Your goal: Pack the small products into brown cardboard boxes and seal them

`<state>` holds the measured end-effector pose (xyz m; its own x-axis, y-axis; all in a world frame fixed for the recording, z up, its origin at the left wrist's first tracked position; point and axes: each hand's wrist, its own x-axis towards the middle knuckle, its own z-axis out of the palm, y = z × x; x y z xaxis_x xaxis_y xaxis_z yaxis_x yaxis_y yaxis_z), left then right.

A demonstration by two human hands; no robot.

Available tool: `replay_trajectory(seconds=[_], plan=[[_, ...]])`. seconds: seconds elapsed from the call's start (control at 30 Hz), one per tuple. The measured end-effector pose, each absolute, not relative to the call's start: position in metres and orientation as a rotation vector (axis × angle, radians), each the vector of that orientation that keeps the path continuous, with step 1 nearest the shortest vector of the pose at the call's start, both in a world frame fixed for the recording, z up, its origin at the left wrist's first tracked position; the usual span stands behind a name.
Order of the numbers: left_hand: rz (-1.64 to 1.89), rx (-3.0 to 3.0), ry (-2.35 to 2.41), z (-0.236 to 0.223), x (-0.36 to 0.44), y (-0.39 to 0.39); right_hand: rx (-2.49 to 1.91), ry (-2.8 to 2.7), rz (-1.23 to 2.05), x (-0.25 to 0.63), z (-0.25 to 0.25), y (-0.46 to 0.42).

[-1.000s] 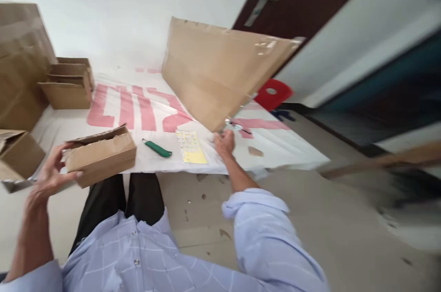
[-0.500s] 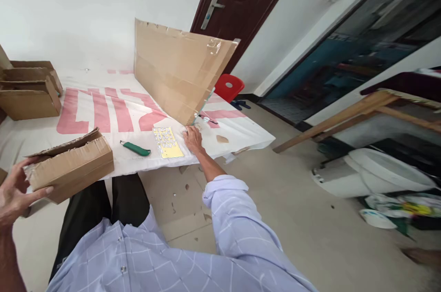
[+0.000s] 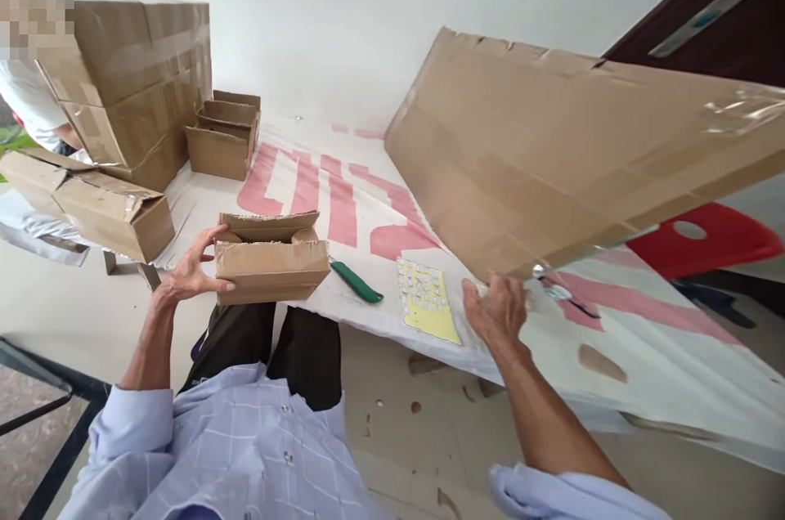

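My left hand (image 3: 191,271) grips the left end of a small open-topped cardboard box (image 3: 273,271) at the table's front edge, thumb on the near side and fingers at the top. My right hand (image 3: 498,309) is low on the table with curled fingers, by the bottom corner of a large tilted cardboard panel (image 3: 552,152); its fingertips are partly hidden, as is anything in them. Between the hands lie a green-handled utility knife (image 3: 356,283) and a yellow sheet (image 3: 435,322) bearing small white pieces.
Further left stand a divided cardboard box (image 3: 217,154), a long cardboard box (image 3: 110,213) and a tall cardboard stack (image 3: 147,54), with a person beside it. A red chair (image 3: 711,246) is behind the panel. A dark-handled object (image 3: 576,303) and cardboard scrap (image 3: 602,362) lie right.
The view has turned left, bringing the stack and the person into sight. The small box now appears more level, with my left hand still on its end. My right hand stays by the panel's corner.
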<state>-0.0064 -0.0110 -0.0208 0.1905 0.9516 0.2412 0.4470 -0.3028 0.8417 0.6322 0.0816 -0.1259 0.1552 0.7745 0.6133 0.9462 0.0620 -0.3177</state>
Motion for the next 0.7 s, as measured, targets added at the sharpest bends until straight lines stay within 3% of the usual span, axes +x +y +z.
replay_trajectory(seconds=[0.33, 0.7], plan=[[1.071, 1.887, 1.186, -0.041, 0.001, -0.014, -1.451, -2.073, 0.135, 0.465, -0.119, 0.053], [1.338, 1.810, 1.026, -0.062, 0.023, -0.007, -1.266, -1.963, 0.471, 0.406, -0.100, 0.052]])
